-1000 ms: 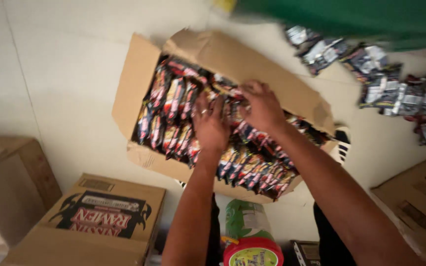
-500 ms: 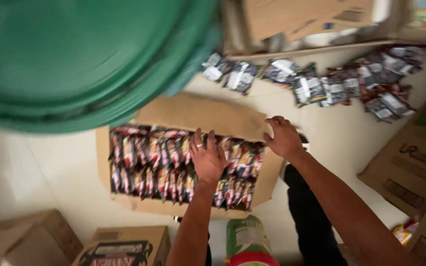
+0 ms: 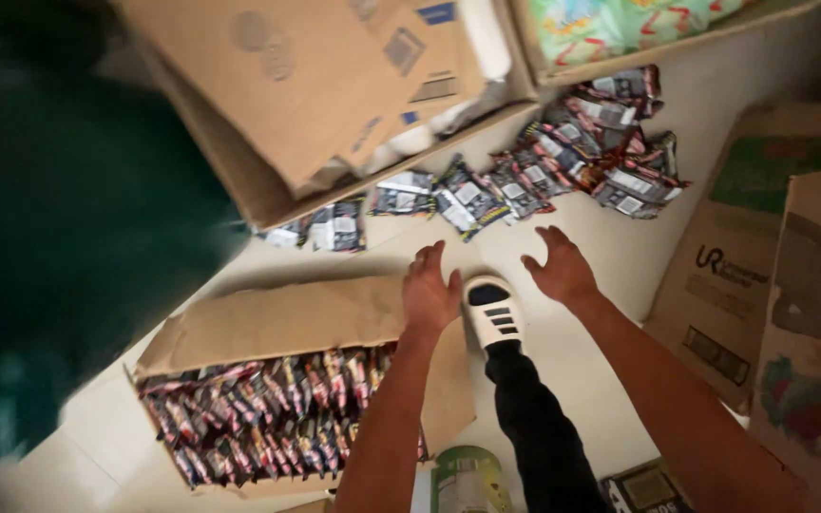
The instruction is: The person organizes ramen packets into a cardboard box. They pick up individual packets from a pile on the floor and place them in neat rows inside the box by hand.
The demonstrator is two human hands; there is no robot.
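The left hand is spread open, fingers splayed, and holds nothing; it hovers over or rests at the far right corner of the top flap of an open cardboard box, though contact cannot be told for sure. The right hand is also open and empty, fingers apart, in the air over the pale floor, just right of a white slip-on shoe on the person's foot, with a dark trouser leg running back toward the near edge.

The box lies below and left of the left hand, its near half showing tightly packed rows of small red-and-black sachets. Beyond both hands, farther off, a loose row of dark sachets lies scattered on the floor, running from the middle out to the far right, where they pile thicker. Behind that row leans a large flattened cardboard carton. At the far right edge stand more cardboard boxes with printed sides. A blurred dark green shape fills the left side. At the near edge, between the arms, sits a green-topped container.
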